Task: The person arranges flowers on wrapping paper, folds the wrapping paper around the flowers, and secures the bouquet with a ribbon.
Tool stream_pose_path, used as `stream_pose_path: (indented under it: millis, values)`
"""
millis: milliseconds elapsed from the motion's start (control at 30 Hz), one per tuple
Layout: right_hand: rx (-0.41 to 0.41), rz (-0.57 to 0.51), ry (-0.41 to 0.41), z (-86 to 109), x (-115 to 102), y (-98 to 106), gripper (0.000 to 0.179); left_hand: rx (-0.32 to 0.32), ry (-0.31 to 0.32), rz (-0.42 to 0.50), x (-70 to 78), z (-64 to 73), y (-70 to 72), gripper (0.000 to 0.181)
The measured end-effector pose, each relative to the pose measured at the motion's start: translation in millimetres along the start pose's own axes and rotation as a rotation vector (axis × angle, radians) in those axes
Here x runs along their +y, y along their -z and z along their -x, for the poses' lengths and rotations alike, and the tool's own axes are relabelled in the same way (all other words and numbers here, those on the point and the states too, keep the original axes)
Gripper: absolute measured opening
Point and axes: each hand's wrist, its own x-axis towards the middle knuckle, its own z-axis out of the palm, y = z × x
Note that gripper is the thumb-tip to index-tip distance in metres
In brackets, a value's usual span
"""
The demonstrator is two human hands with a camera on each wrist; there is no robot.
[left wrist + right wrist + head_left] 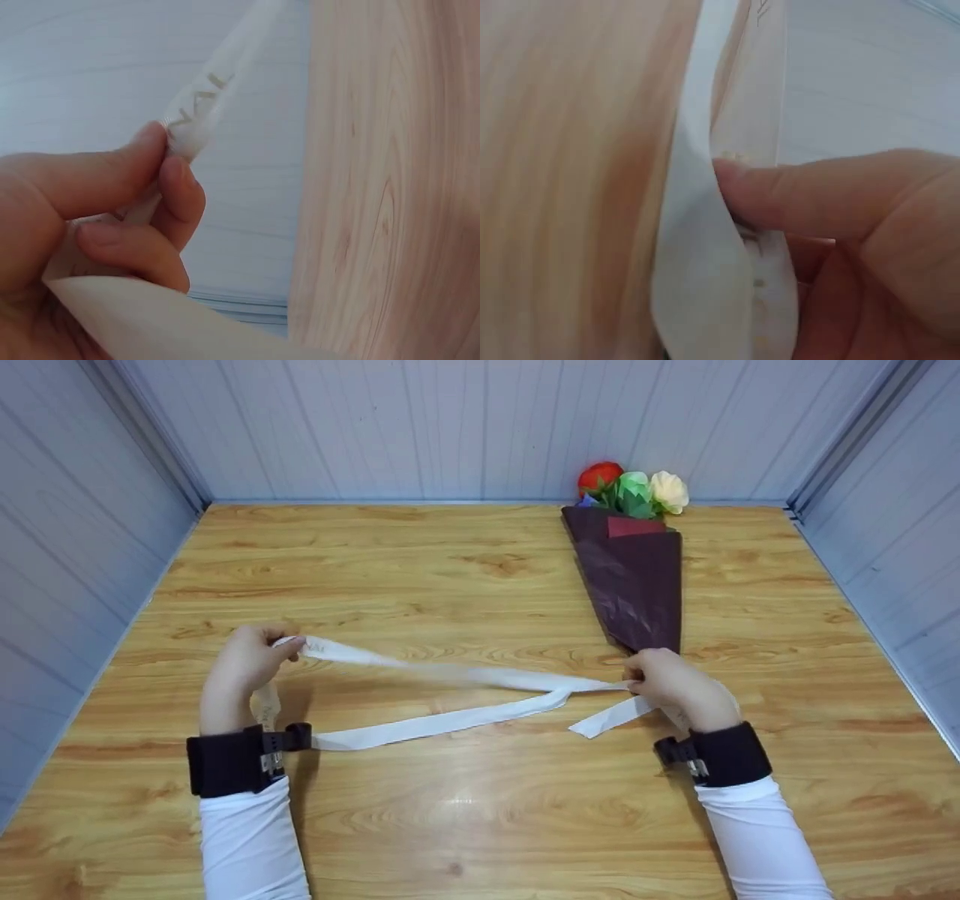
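Observation:
A white ribbon (517, 678) with printed lettering stretches between both hands over the wooden table. My left hand (251, 664) pinches it between thumb and fingertips at the left; in the left wrist view the ribbon (199, 112) runs up from the pinch, and more of it hangs below the palm. At the right, my right hand (675, 682) pinches the ribbon near the lower tip of a wrapped bouquet (634, 585). A loop of the ribbon (705, 247) hangs beside the right thumb in the right wrist view. One cut ribbon end points left below that hand.
The bouquet lies toward the back right, its dark wrapping paper topped by red, green and cream flowers (634, 489). Pale panel walls (480, 427) enclose the wooden table (457, 825) at the back and both sides. Each wrist wears a black band (229, 763).

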Motion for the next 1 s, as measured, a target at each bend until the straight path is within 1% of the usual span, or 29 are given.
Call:
stream_pose_path:
  millis: [100, 233, 300, 333, 433, 500, 600, 733, 800, 900, 967, 1000]
  values:
    - [-0.025, -0.001, -0.069, 7.6, 8.0, 7.5, 0.018, -0.009, 0.024, 0.017, -1.0, -0.3, 2.2, 0.038]
    - [-0.044, -0.009, -0.165, 19.3, 22.3, 19.3, 0.01, -0.029, 0.039, 0.021, -3.1, 0.3, 4.4, 0.038]
    - [-0.023, -0.017, -0.205, 26.0, 31.3, 25.5, 0.004, -0.032, 0.048, 0.018, -4.6, 1.2, 5.3, 0.037]
    - [-0.009, -0.027, -0.232, 29.5, 35.6, 28.3, 0.004, -0.03, 0.053, 0.012, -5.8, 1.4, 5.8, 0.037]
    - [0.026, -0.083, -0.336, 39.6, 47.3, 35.7, 0.006, 0.013, 0.076, -0.011, -9.2, 3.5, 6.5, 0.036]
    - [0.018, -0.13, -0.391, 43.7, 52.9, 39.3, 0.01, 0.058, 0.09, -0.024, -11.2, 4.7, 6.1, 0.034]
    - [-0.014, -0.219, -0.466, 46.8, 58.0, 43.4, 0.021, 0.136, 0.131, -0.047, -13.1, 6.3, 3.4, 0.033]
    - [0.011, -0.273, -0.509, 47.4, 60.5, 46.3, 0.035, 0.223, 0.18, -0.109, -15.3, 8.0, 1.1, 0.031]
    - [0.04, -0.276, -0.513, 47.3, 61.0, 46.8, 0.044, 0.242, 0.195, -0.131, -16.1, 8.6, 1.4, 0.034]
    - [0.067, -0.299, -0.528, 48.6, 62.4, 46.8, 0.059, 0.256, 0.216, -0.125, -16.6, 9.1, 2.6, 0.044]
    - [0.092, -0.311, -0.534, 49.9, 64.1, 46.3, 0.058, 0.258, 0.232, -0.112, -17.2, 9.4, 3.3, 0.045]
    - [0.107, -0.312, -0.537, 50.5, 65.2, 45.9, 0.054, 0.259, 0.237, -0.118, -17.7, 9.8, 3.5, 0.043]
